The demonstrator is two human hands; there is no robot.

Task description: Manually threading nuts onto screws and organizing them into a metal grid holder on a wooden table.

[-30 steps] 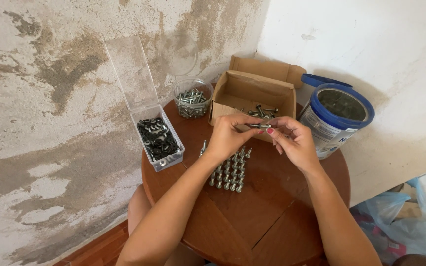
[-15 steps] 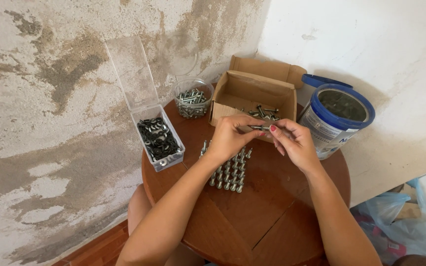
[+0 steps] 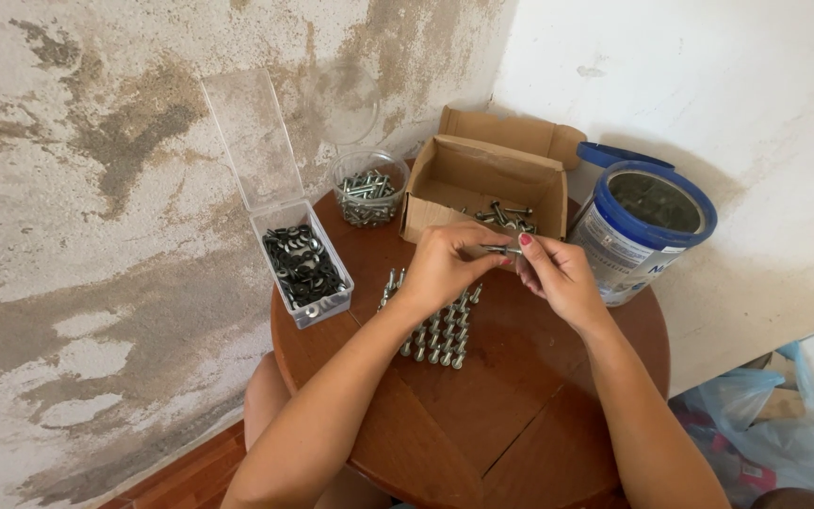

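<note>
Left hand (image 3: 445, 264) pinches bolt (image 3: 496, 250) by shank, horizontal, likely steadying it. Right hand (image 3: 558, 278) closed on bolt's far end, fingertips meeting left's; whether nut or washer sits there, cannot tell. Bolt held above round wooden table (image 3: 520, 405), over standing bolts (image 3: 435, 325). Cardboard box (image 3: 482, 184) just behind; washer tray (image 3: 303, 269) left; blue-rimmed tin (image 3: 647, 226) right.
</note>
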